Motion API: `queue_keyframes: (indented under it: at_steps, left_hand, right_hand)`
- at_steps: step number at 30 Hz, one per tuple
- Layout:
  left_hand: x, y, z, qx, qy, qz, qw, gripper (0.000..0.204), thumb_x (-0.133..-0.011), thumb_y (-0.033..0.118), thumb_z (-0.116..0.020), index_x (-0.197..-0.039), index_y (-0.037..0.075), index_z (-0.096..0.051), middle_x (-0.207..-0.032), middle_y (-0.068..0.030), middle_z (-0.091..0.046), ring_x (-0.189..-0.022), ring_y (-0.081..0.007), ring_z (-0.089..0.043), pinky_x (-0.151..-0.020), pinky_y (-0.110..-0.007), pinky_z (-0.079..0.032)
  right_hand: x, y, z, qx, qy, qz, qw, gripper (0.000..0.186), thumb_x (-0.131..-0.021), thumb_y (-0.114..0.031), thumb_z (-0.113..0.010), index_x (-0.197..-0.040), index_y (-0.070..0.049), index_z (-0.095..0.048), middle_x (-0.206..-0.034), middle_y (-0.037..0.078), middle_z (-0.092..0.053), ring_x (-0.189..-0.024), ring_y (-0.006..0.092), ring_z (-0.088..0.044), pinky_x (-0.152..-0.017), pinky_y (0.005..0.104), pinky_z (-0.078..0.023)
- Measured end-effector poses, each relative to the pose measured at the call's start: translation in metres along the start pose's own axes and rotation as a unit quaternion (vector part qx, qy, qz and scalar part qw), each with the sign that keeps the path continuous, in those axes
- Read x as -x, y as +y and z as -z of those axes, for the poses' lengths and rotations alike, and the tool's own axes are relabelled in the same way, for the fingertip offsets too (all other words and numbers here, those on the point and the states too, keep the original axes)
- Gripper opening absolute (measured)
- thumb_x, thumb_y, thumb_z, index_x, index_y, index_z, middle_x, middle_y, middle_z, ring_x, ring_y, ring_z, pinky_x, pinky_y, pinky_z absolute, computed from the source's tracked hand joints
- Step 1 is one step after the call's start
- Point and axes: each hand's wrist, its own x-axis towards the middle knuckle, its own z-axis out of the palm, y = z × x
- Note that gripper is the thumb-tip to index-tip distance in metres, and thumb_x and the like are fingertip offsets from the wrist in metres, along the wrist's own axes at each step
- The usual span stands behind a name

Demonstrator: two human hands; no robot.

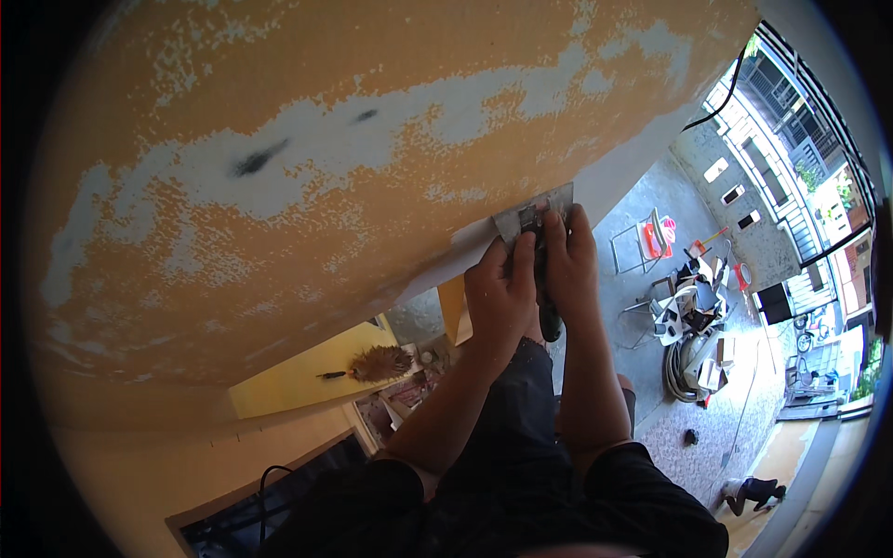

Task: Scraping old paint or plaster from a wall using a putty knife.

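- Putty knife (pixel 532 212): at the lower edge of the wall (pixel 326 186) with patchy orange paint, metal blade upward, dark handle reaching down between the forearms.
- Left hand (pixel 499 286): fingers closed on the knife, thumb extended toward the blade.
- Right hand (pixel 573 265): fingers wrapped around the knife's other side.
- Floor, right: metal-framed chair (pixel 629 252), coiled hose (pixel 673 377).
- Lower right: another person (pixel 761 490), bent over.

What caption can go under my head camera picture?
Left hand and right hand grip a scraper at a patchy orange-and-white wall.
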Motion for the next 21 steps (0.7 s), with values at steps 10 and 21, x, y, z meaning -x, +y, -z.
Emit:
queue_keyframes:
  at_steps: [10, 21]
  left_hand:
    - [0.037, -0.025, 0.041, -0.043, -0.047, 0.131, 0.989, 0.023, -0.094, 0.017, -0.056, -0.097, -0.004, -0.064, -0.085, -0.0065, -0.067, -0.075, -0.0077, -0.058, -0.068, -0.023, -0.047]
    - [0.066, -0.036, 0.076, -0.041, 0.009, 0.113, 0.993, 0.025, -0.092, 0.02, -0.059, -0.081, -0.003, -0.062, -0.07, -0.0113, -0.066, -0.061, -0.0139, -0.061, -0.054, -0.029, -0.045]
  right_hand:
    - [0.061, 0.058, -0.007, -0.18, -0.073, -0.103, 0.976, 0.026, -0.094, -0.021, -0.055, -0.105, 0.001, -0.05, -0.094, 0.012, -0.062, -0.083, 0.0155, -0.06, -0.068, 0.0285, -0.049]
    - [0.111, 0.059, -0.001, -0.114, -0.268, -0.105, 0.951, 0.033, -0.093, -0.014, -0.057, -0.118, 0.0, -0.042, -0.102, 0.013, -0.06, -0.094, 0.0183, -0.063, -0.076, 0.0297, -0.052]
